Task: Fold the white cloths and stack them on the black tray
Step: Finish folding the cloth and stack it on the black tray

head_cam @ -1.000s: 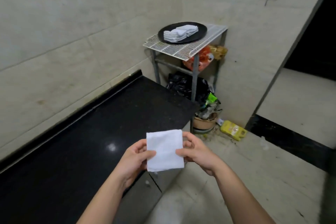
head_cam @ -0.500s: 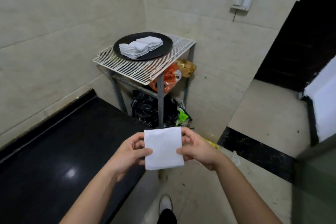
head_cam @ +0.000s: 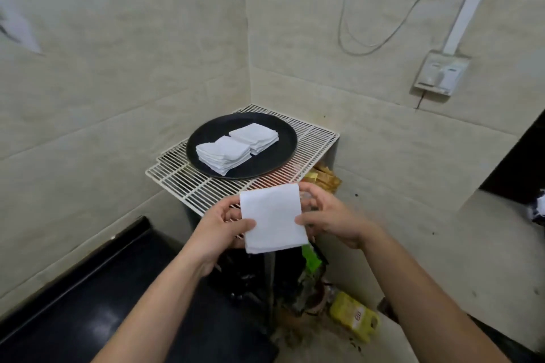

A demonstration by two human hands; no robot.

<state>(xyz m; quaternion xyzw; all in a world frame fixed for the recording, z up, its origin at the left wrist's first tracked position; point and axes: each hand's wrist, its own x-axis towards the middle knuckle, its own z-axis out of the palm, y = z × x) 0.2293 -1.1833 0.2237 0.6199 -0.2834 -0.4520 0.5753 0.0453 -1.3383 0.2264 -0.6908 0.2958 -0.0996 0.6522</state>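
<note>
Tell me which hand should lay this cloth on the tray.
Left, probably: both hands pinch the folded cloth, but the left hand lines up with the nearer stack on the black tray; the right hand sits beyond the tray's right edge.

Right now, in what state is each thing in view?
held cloth: folded, in the air.
left hand: pinches its left edge.
right hand: pinches its right edge.
black tray: on the wire rack.
cloth stacks: two, folded, side by side on the tray.
</note>
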